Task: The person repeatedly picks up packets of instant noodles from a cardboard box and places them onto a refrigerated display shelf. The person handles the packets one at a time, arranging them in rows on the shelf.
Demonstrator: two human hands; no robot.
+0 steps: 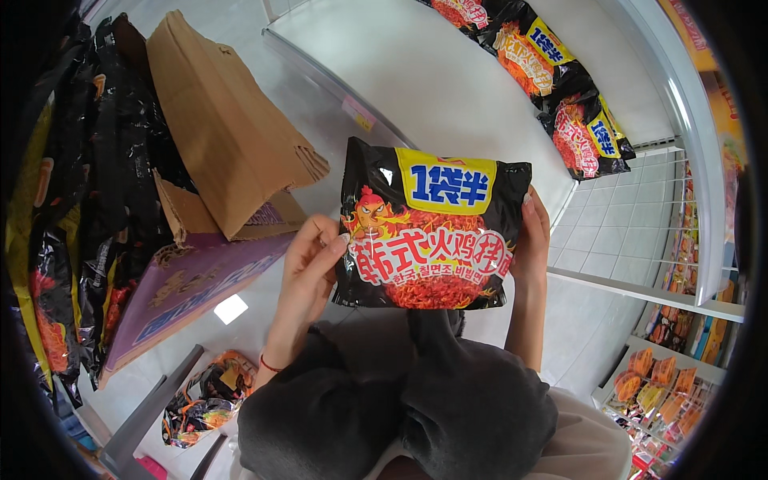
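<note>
A black plastic packet of instant noodles with a yellow panel and a picture of red noodles is held up in front of me, its printed face towards me. My left hand pinches its left edge, thumb on the front. At the opposite edge, my right hand grips the packet, part of its fingers hidden behind it. Left of my left hand is an open cardboard carton, brown inside and purple outside, with several black noodle packets standing upright in it.
Similar packets lie in a row on a white shelf, whose front rail bears a price tag. Below the shelf is a wire grid. Orange tubs stand on a rack at lower right. Another packet lies at lower left beside grey bars.
</note>
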